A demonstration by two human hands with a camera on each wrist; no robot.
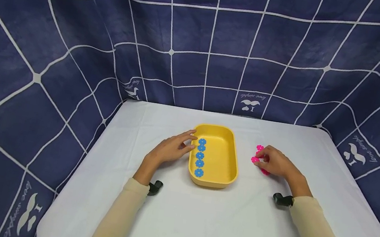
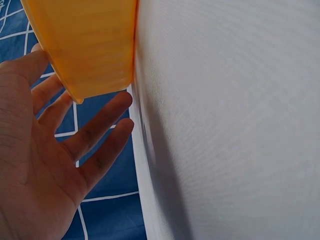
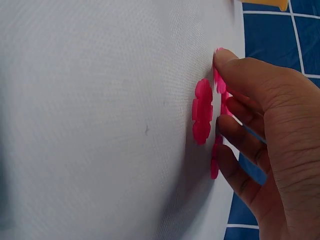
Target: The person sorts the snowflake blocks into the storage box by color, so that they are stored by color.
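My right hand (image 1: 275, 162) is low over the table at the right, thumb and forefinger pinching a pink flower-shaped piece (image 1: 254, 159). Around and under its fingers lie several more pink flower pieces (image 3: 202, 112), some partly covered by the hand. My left hand (image 1: 172, 147) is at the left side of a yellow tray (image 1: 235, 167), fingers spread and loosely bent. Its thumb and fingertips reach the tray's rim and wall in the left wrist view. Inside the tray, several blue flower pieces (image 1: 200, 155) lie in a row along the left wall.
A white cloth (image 1: 211, 224) covers the table. Dark blue curtains (image 1: 226, 72) with white grid lines hang behind and at both sides. Each wrist wears a small black camera (image 1: 282, 199).
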